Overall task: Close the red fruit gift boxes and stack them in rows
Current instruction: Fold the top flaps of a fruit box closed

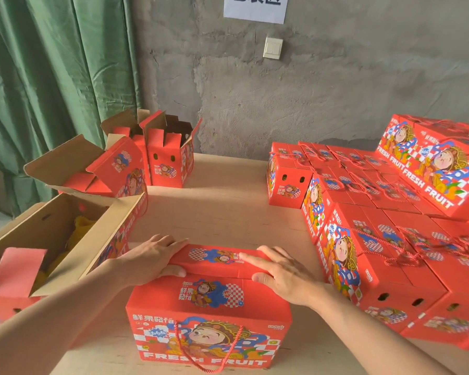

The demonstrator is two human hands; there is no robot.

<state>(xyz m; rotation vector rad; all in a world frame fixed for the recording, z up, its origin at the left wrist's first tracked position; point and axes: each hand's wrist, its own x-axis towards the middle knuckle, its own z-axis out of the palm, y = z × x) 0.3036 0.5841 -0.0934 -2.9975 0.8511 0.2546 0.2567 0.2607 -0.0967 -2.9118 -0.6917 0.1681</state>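
Both bare forearms reach in from the lower corners and converge toward the middle, palms down. The left hand (149, 258) lies flat with its fingers straight and close together, pointing right along the far side of the box lid (217, 262), thumb resting on the near side. The right hand (279, 274) mirrors it: fingers straight and slightly spread, pointing left across the top of the lid, thumb pressed against the near edge.
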